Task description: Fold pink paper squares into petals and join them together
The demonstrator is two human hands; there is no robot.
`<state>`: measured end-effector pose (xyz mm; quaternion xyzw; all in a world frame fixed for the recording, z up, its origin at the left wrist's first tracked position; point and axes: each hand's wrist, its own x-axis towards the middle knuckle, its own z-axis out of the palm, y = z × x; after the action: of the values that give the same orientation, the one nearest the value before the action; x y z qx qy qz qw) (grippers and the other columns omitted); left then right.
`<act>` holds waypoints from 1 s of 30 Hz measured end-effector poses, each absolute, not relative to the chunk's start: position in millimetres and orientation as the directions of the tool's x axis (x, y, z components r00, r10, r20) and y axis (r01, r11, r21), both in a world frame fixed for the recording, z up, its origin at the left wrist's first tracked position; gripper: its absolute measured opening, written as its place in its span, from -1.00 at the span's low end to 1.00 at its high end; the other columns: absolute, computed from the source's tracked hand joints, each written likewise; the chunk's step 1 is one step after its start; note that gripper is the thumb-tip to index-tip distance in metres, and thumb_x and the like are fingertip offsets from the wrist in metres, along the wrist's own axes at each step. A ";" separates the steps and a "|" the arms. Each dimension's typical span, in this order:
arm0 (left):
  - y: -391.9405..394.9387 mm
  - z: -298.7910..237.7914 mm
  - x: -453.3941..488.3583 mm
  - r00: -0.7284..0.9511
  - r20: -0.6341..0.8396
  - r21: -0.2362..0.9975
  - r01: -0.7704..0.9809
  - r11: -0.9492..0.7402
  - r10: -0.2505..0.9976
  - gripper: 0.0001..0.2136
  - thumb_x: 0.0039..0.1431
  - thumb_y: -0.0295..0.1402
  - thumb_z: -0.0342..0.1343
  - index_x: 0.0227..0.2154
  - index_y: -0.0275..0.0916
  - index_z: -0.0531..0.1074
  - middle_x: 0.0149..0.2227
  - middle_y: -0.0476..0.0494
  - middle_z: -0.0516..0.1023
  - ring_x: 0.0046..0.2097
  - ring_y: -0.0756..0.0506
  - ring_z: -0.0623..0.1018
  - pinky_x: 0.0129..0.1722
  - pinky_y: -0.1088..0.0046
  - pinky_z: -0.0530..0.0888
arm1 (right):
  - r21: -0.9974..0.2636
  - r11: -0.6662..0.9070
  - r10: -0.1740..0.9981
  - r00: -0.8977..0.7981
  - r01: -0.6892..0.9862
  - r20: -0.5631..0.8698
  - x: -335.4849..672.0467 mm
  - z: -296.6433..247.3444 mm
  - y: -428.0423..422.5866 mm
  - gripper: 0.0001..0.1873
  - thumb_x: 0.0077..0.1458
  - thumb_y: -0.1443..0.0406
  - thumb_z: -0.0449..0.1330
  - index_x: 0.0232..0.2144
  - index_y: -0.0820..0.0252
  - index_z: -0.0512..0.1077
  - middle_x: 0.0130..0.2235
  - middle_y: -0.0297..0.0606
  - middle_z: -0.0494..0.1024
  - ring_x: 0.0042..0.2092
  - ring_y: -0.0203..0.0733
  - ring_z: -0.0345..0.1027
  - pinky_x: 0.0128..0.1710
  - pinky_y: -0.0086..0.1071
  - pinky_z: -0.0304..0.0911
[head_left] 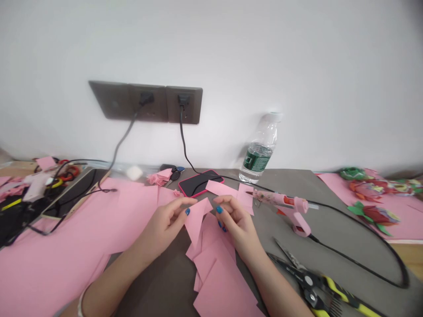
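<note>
My left hand (165, 222) and my right hand (233, 218) both pinch a small pink paper piece (196, 215) between thumb and fingers, one hand on each side of it, just above the grey table. Under the hands lies a loose pile of pink paper squares (218, 273). A pink hot glue gun (287, 207) lies to the right of my right hand, its nozzle pointing left.
A large pink sheet (66, 246) covers the table's left. A phone in a red case (200, 181) and a water bottle (261, 152) sit near the wall sockets (148, 102). Yellow-handled scissors (317, 281) lie at lower right. Paper flowers (373, 198) sit far right.
</note>
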<state>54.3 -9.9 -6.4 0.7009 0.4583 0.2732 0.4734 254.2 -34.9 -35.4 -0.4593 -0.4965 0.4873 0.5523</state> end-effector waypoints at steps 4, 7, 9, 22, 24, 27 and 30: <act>-2.5 -14.2 48.1 0.348 0.044 0.793 0.558 -0.245 0.937 -0.84 0.29 -0.37 -0.01 -0.18 -0.19 0.46 -0.27 -0.10 0.59 -0.24 -0.15 0.52 -0.24 0.36 0.40 | -0.985 0.103 0.991 0.101 -0.139 0.089 255.2 -36.2 -33.5 -0.70 0.22 0.02 0.15 -0.24 0.13 0.32 -0.62 -0.53 0.15 -0.56 -0.30 -0.03 -0.55 -0.44 -0.05; -2.9 -14.0 47.9 0.335 0.274 0.656 0.620 -0.430 0.901 -0.82 0.26 -0.44 -0.03 -0.16 -0.21 0.43 -0.08 -0.20 0.55 -0.05 -0.20 0.46 -0.04 0.22 0.37 | -0.985 0.098 0.990 0.109 -0.138 0.084 254.9 -36.3 -33.4 -0.67 0.21 0.00 0.13 -0.26 0.13 0.31 -0.62 -0.53 0.16 -0.58 -0.31 -0.06 -0.57 -0.44 -0.09; -10.1 -10.8 52.9 0.445 0.302 0.603 0.595 -0.531 0.843 -0.86 0.29 -0.41 -0.02 -0.21 -0.21 0.43 -0.16 -0.18 0.54 -0.08 -0.19 0.46 -0.05 0.22 0.37 | -0.986 0.103 0.990 0.106 -0.133 0.089 254.1 -35.9 -33.3 -0.66 0.22 -0.01 0.12 -0.26 0.13 0.31 -0.63 -0.53 0.17 -0.59 -0.32 -0.07 -0.57 -0.43 -0.10; -71.6 -14.4 95.1 0.517 -0.056 0.256 0.835 -0.488 0.854 -0.44 -0.28 0.06 0.41 -0.29 -0.24 0.48 -0.27 -0.24 0.53 -0.20 -0.35 0.49 -0.17 0.12 0.35 | -0.983 0.117 0.992 0.052 -0.143 0.111 251.1 -35.4 -32.6 -0.64 0.22 -0.03 0.12 -0.27 0.13 0.29 -0.63 -0.55 0.17 -0.60 -0.33 -0.08 -0.56 -0.43 -0.12; -69.9 -14.8 95.1 0.520 -0.068 0.248 0.835 -0.491 0.851 -0.47 -0.27 0.03 0.43 -0.30 -0.24 0.47 -0.29 -0.24 0.53 -0.19 -0.36 0.49 -0.16 0.13 0.35 | -0.982 0.117 0.993 0.049 -0.146 0.111 251.0 -35.5 -32.0 -0.65 0.22 -0.03 0.11 -0.26 0.13 0.29 -0.62 -0.55 0.18 -0.59 -0.33 -0.08 -0.55 -0.42 -0.12; -64.2 -13.3 93.1 0.530 -0.104 0.329 0.817 -0.474 0.842 -0.61 -0.17 -0.12 0.43 -0.37 -0.22 0.43 -0.33 -0.17 0.52 -0.23 -0.30 0.49 -0.16 0.17 0.34 | -0.982 0.110 0.993 0.052 -0.156 0.103 251.5 -36.3 -30.9 -0.66 0.22 -0.02 0.12 -0.25 0.13 0.30 -0.62 -0.55 0.19 -0.59 -0.32 -0.08 -0.55 -0.41 -0.12; -55.1 -10.6 88.7 0.537 -0.103 0.517 0.748 -0.416 0.837 -0.81 -0.03 -0.36 0.30 -0.45 -0.19 0.36 -0.38 -0.08 0.51 -0.25 -0.22 0.47 -0.19 0.26 0.33 | -0.975 0.119 0.992 0.067 -0.188 0.108 252.8 -39.1 -28.9 -0.66 0.21 0.00 0.13 -0.27 0.15 0.33 -0.61 -0.53 0.22 -0.58 -0.33 -0.05 -0.54 -0.41 -0.12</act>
<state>88.7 -55.1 -10.6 0.8372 0.4733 0.0857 0.2603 252.8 -28.9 -39.1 -0.4341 -0.4630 0.5021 0.5874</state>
